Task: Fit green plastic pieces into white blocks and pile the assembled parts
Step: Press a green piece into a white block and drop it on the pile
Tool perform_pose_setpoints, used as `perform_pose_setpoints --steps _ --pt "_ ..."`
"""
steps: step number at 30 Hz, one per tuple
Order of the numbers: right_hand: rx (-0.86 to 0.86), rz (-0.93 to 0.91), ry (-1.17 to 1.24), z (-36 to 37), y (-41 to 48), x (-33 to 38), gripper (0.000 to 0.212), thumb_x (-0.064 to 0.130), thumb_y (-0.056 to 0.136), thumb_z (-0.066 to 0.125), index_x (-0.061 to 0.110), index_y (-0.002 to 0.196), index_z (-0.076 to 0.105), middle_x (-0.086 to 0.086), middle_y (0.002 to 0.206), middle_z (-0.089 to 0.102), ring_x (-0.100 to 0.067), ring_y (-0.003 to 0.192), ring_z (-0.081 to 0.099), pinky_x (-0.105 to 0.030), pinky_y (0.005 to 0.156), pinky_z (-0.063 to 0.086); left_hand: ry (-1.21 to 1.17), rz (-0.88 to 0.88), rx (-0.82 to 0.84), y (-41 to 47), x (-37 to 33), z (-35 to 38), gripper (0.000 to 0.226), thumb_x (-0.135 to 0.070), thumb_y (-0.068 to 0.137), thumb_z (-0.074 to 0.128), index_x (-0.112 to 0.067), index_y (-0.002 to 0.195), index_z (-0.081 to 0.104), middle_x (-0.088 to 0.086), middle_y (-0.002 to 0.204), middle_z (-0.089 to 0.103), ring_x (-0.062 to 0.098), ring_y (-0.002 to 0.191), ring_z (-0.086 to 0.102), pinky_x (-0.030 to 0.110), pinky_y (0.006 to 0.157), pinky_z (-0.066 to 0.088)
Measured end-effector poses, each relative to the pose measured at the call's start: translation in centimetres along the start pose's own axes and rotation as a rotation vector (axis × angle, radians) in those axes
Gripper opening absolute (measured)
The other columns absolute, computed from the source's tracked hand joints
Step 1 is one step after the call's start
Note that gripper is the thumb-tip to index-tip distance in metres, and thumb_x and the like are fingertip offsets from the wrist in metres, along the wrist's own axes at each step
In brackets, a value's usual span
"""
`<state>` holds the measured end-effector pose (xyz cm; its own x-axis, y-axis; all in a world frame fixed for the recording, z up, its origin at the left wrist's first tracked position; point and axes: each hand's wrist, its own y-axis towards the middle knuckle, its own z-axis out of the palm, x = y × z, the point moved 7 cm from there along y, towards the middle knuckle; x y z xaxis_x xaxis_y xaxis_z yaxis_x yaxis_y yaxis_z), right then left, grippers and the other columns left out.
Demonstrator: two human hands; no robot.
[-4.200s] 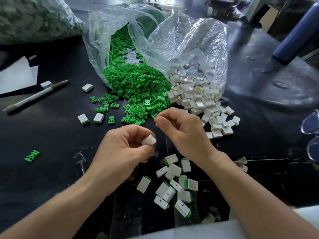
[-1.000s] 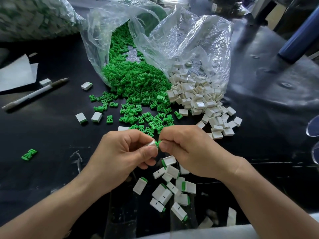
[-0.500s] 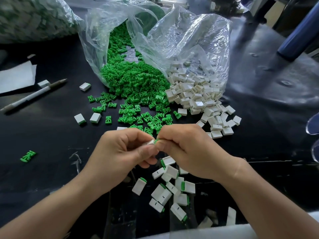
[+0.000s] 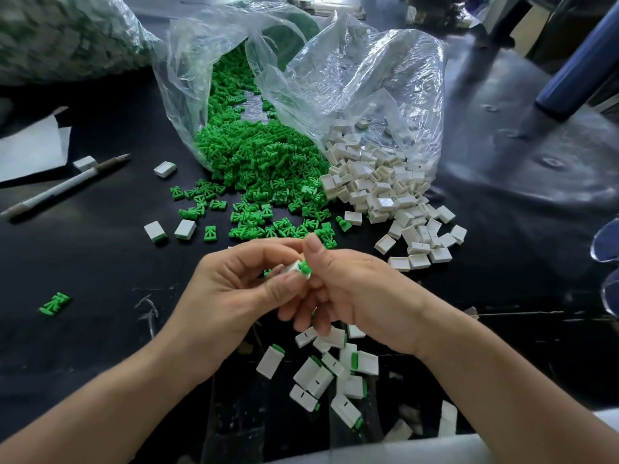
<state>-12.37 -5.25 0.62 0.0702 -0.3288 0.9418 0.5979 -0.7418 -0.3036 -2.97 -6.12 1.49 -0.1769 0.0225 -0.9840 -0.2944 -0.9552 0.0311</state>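
Pinched between the two hands, above the black table (image 4: 100,262): one white block (image 4: 290,266) with a green piece (image 4: 304,268) at its right end. Gripped by the left hand (image 4: 234,296), fingers curled over the top and the thumb pressed against the near face. Met from the right by the right hand (image 4: 361,296), thumb upright against the green piece, other fingers curled underneath, grasping that green end as far as shows. Largely covered by fingertips, with only a short stretch of white and a knob of green in sight. Cannot tell how deep the green piece sits in the block.

Small, boxy and glossy white, open at the end facing the right hand. Bright green, ridged plastic at that opening.

Directly below the hands, near the table's front edge: a loose pile of assembled parts (image 4: 335,373), white bodies with green showing at one end, lying at all angles and touching one another.

Beyond the hands: a heap of green pieces (image 4: 268,162) spilling from a clear plastic bag (image 4: 187,78), and just beside it on the right, touching it, a heap of white blocks (image 4: 378,185) spilling from a second clear bag (image 4: 368,78). Off to the left, well apart: a pen (image 4: 63,189) and a sheet of white paper (image 4: 30,149).
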Motion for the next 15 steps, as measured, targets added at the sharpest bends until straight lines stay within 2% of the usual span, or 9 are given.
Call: perform_pose_setpoints --steps 3,5,8,12,14,15 --pt "0.042 0.001 0.033 0.53 0.07 0.02 0.065 0.062 0.078 0.032 0.003 0.089 0.057 -0.001 0.068 0.059 -0.009 0.056 0.05 -0.017 0.05 0.038 -0.079 -0.004 0.023 -0.11 0.0 0.31 0.026 -0.013 0.064 0.066 0.005 0.083 0.065 0.003 0.073 0.07 0.015 0.052 0.061 0.02 0.051 0.049" --pt "0.035 0.004 0.03 0.61 -0.01 0.01 0.06 0.064 0.076 0.033 0.009 0.079 0.056 0.002 0.064 0.056 -0.008 0.054 0.047 -0.018 0.049 0.035 -0.087 0.01 0.031 -0.19 -0.11 0.57 0.033 -0.011 0.067 0.064 0.011 0.09 0.062 0.008 0.066 0.068 0.021 0.046 0.057 0.023 0.048 0.049" --pt "-0.007 0.004 -0.05 0.67 -0.1 -0.01 0.064 0.059 0.076 0.03 0.0 0.081 0.055 0.003 0.06 0.051 -0.006 0.05 0.044 -0.017 0.048 0.034 -0.055 0.055 0.061 -0.35 -0.62 1.0 0.034 -0.005 0.069 0.06 0.005 0.102 0.062 0.014 0.061 0.065 0.023 0.047 0.059 0.025 0.049 0.051" --pt "-0.034 0.026 -0.1 0.69 -0.11 -0.2 0.075 0.057 0.074 0.028 -0.011 0.093 0.055 0.006 0.056 0.046 -0.004 0.047 0.039 -0.013 0.045 0.033 -0.015 0.062 0.047 -0.23 -0.67 0.77 0.027 -0.002 0.068 0.059 0.014 0.089 0.067 0.015 0.074 0.07 0.026 0.05 0.064 0.026 0.05 0.053" --pt "-0.041 0.029 -0.09 0.65 -0.12 -0.18 0.08 0.056 0.074 0.029 -0.013 0.107 0.053 0.007 0.056 0.043 -0.003 0.048 0.037 -0.012 0.044 0.032 -0.006 0.067 0.034 -0.24 -0.7 0.67 0.029 -0.003 0.066 0.06 0.01 0.09 0.069 0.014 0.078 0.071 0.028 0.054 0.066 0.028 0.052 0.055" --pt "-0.046 0.028 -0.073 0.67 -0.15 -0.12 0.077 0.055 0.074 0.031 -0.011 0.108 0.054 0.008 0.057 0.042 -0.003 0.048 0.036 -0.012 0.044 0.031 0.002 0.073 0.022 -0.28 -0.76 0.6 0.028 -0.005 0.065 0.062 0.006 0.09 0.071 0.013 0.083 0.072 0.028 0.058 0.068 0.028 0.054 0.055"
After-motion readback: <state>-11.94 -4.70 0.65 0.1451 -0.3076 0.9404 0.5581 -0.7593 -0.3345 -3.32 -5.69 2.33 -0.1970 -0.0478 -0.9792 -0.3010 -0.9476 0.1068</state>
